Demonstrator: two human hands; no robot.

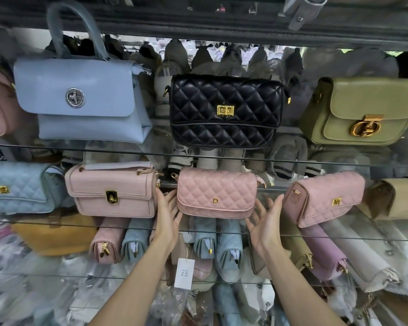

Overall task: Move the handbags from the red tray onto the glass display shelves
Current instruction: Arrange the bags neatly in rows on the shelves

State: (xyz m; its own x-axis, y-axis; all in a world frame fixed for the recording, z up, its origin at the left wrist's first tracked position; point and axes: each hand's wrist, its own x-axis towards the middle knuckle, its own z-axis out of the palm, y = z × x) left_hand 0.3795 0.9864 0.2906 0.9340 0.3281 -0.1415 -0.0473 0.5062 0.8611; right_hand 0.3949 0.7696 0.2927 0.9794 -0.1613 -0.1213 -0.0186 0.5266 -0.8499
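Left hand (166, 212) and right hand (265, 222) are up at the middle glass shelf (217, 231), one either side of the pink quilted "D" handbag (216, 192).

Left hand: released, fingers straight, tips against the bag's left end. Right hand: released, fingers spread, palm facing the bag's lower right corner; can't tell if it's touching. Neither hand grips anything.

The "D" handbag stands upright on the middle glass shelf, flap facing out.

Same shelf, left to right:
- light blue quilted bag (17, 187)
- pale pink croc-texture bag (111, 191), just beside the left hand
- "D" handbag
- pink quilted bag with gold clasp (325, 198), tilted and turned at an angle
- beige bag (393, 198), cut off at the edge

Shelf above, left to right:
- light blue top-handle bag (80, 100)
- black quilted bag (224, 111), directly over the "D" handbag
- olive green bag (360, 111)

Shelf below:
- mustard bag (54, 234) at left
- row of pink and blue bags stood on end
- white price tag (184, 274) hanging between the forearms
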